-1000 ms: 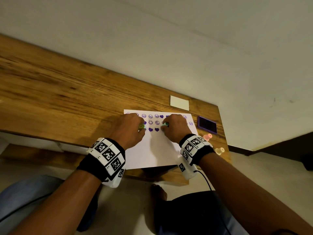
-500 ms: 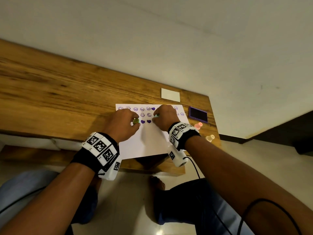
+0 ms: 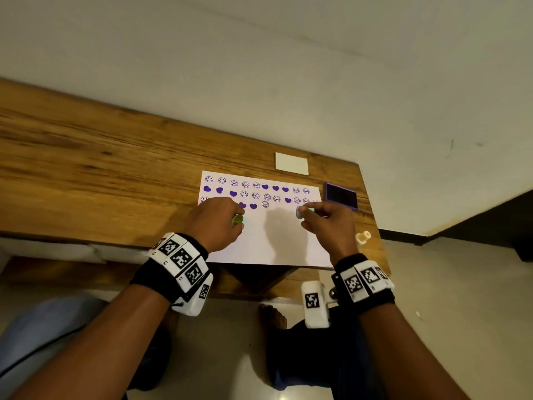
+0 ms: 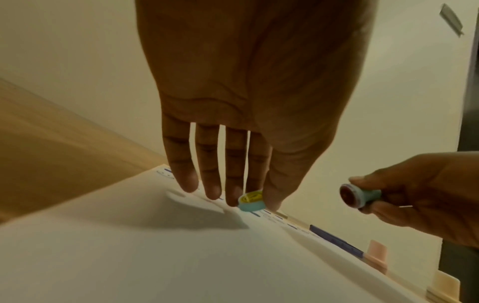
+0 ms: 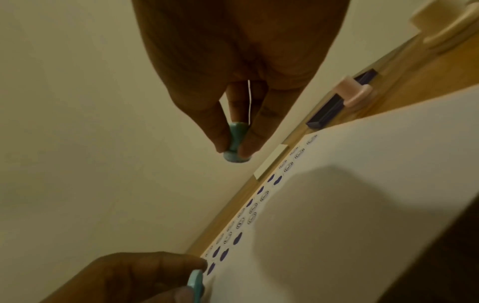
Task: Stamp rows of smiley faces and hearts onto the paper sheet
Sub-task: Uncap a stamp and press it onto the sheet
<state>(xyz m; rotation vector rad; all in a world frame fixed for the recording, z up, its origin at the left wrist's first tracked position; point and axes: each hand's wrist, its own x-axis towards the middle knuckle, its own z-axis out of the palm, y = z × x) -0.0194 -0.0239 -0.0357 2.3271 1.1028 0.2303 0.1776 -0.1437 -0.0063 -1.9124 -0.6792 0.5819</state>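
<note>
The white paper sheet (image 3: 274,238) lies on the wooden table (image 3: 101,174) and carries rows of purple smileys and hearts along its far part. My left hand (image 3: 234,223) pinches a teal stamp with a yellow-green top (image 4: 251,201) between thumb and index finger, its base down on the sheet at the third row. My right hand (image 3: 308,216) holds a teal stamp (image 5: 237,145) by its stem, lifted above the sheet's right side. This stamp's dark inked face (image 4: 348,194) is turned sideways towards the left hand.
A purple ink pad (image 3: 341,195) sits just right of the sheet, beyond my right hand. A white card (image 3: 292,163) lies behind the sheet. A pink stamp (image 5: 353,92) and a cream stamp (image 3: 362,237) stand near the table's right edge.
My right hand has lifted its stamp off the third row and moved it to the right, uncovering a smiley print. The left hand stays at the sheet with its stamp.
</note>
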